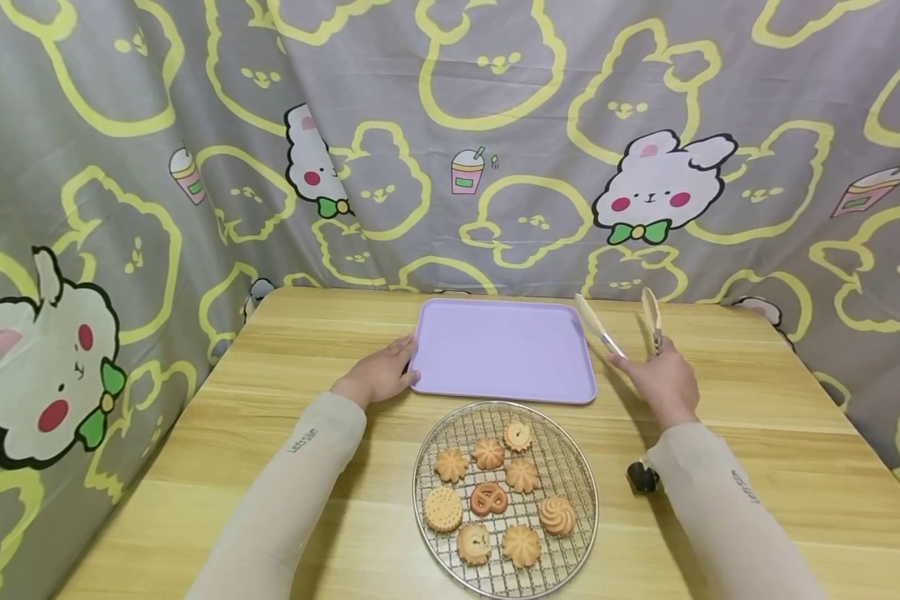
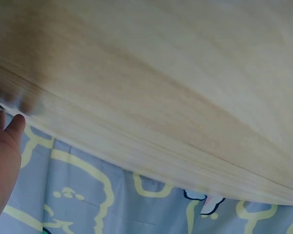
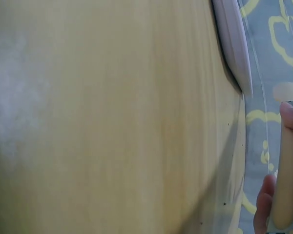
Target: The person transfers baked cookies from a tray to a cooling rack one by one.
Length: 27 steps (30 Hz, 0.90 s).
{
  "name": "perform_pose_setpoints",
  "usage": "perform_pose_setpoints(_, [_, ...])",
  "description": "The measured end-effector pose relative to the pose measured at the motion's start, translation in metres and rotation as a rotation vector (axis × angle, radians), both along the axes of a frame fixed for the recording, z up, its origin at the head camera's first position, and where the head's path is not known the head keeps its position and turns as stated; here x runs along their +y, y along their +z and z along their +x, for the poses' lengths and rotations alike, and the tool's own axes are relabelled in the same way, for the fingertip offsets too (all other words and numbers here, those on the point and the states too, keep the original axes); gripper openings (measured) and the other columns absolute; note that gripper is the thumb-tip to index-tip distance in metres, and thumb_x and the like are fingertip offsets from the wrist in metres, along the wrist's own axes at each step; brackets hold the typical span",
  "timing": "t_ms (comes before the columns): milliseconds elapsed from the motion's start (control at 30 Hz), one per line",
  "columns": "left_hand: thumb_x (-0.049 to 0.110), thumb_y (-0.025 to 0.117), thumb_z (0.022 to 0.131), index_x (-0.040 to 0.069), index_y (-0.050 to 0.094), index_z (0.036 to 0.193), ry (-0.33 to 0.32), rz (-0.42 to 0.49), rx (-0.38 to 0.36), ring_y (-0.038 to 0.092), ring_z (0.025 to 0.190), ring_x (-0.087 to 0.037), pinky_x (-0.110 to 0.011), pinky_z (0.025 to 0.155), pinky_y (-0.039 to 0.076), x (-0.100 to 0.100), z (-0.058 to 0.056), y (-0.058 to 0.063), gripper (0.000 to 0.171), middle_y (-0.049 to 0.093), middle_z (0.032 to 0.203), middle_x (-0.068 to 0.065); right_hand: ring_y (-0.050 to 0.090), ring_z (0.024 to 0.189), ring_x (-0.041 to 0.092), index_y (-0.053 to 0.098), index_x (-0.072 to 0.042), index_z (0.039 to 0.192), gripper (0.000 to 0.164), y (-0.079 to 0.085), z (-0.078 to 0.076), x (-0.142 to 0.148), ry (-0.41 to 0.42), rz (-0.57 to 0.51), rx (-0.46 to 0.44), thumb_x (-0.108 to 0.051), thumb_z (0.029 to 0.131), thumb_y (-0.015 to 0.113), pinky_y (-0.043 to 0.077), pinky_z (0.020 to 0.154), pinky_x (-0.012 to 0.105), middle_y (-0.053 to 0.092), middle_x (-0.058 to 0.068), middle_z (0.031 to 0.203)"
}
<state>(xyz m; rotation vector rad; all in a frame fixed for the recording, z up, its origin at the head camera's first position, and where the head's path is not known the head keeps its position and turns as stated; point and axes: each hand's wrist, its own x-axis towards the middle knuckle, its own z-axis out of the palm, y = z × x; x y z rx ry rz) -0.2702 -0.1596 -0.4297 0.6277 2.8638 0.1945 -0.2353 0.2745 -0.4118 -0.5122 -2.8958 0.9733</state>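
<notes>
A pale purple rectangular tray [image 1: 504,350] lies flat at the back of the table. My left hand [image 1: 378,371] rests against its left edge, fingers and thumb touching the rim; in the left wrist view, part of that hand [image 2: 4,151] shows at the left side. To the right of the tray, my right hand [image 1: 663,382] holds a pair of tongs [image 1: 589,317] with pale tips spread apart and nothing between them. The right wrist view shows a thumb and fingers around a beige tong arm [image 3: 286,180]. Nearer me stands a round wire rack [image 1: 585,542] with several cookies [image 1: 522,546] and a pretzel-shaped one [image 1: 488,498].
The wooden table [image 1: 757,483] meets a grey patterned curtain [image 1: 525,125] behind and at the sides. A small black object [image 1: 642,477] shows beside the right cuff. The rack's far rim sits close to the tray's front edge.
</notes>
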Motion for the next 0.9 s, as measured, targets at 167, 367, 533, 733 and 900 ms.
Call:
perform_pose_setpoints(167, [0.043, 0.040, 0.101, 0.003, 0.015, 0.152, 0.001, 0.005, 0.001, 0.012, 0.143, -0.025, -0.039, 0.115, 0.017, 0.000, -0.001, 0.000, 0.069, 0.011, 0.158, -0.010, 0.050, 0.107, 0.050, 0.025, 0.007, 0.145, 0.113, -0.002, -0.001, 0.003, -0.021, 0.014, -0.067, -0.073, 0.074, 0.061, 0.046, 0.065, 0.048, 0.047, 0.035, 0.125])
perform_pose_setpoints(367, [0.043, 0.040, 0.101, 0.005, 0.014, 0.153, 0.004, -0.007, -0.005, 0.011, 0.144, -0.024, -0.038, 0.115, 0.016, -0.001, -0.002, -0.002, 0.069, 0.010, 0.158, -0.009, 0.045, 0.112, 0.053, 0.023, 0.009, 0.145, 0.112, -0.005, 0.000, 0.007, -0.039, 0.022, -0.097, -0.070, 0.075, 0.062, 0.046, 0.073, 0.055, 0.042, 0.037, 0.131])
perform_pose_setpoints(533, [0.043, 0.040, 0.101, 0.005, 0.014, 0.152, 0.006, -0.007, -0.003, 0.011, 0.144, -0.024, -0.038, 0.115, 0.016, -0.001, -0.002, -0.002, 0.069, 0.010, 0.158, -0.009, 0.039, 0.116, 0.056, 0.020, 0.012, 0.145, 0.112, -0.007, 0.000, 0.009, -0.032, 0.010, -0.067, -0.065, 0.077, 0.065, 0.041, 0.090, 0.060, 0.038, 0.039, 0.134])
perform_pose_setpoints(733, [0.042, 0.041, 0.101, 0.004, 0.015, 0.152, 0.005, 0.004, 0.002, 0.012, 0.143, -0.025, -0.039, 0.115, 0.017, -0.002, -0.001, -0.002, 0.069, 0.011, 0.158, -0.010, 0.034, 0.117, 0.059, 0.019, 0.015, 0.143, 0.114, -0.010, 0.000, 0.012, -0.027, 0.009, -0.059, -0.064, 0.076, 0.066, 0.035, 0.096, 0.062, 0.035, 0.042, 0.134])
perform_pose_setpoints(900, [0.042, 0.041, 0.101, 0.004, 0.016, 0.152, 0.005, 0.007, 0.000, 0.012, 0.143, -0.025, -0.039, 0.115, 0.017, -0.001, 0.000, 0.000, 0.069, 0.011, 0.158, -0.009, 0.037, 0.106, 0.055, 0.028, 0.018, 0.138, 0.111, -0.013, 0.001, 0.015, -0.042, 0.026, -0.056, -0.064, 0.074, 0.068, 0.040, 0.082, 0.058, 0.040, 0.042, 0.125])
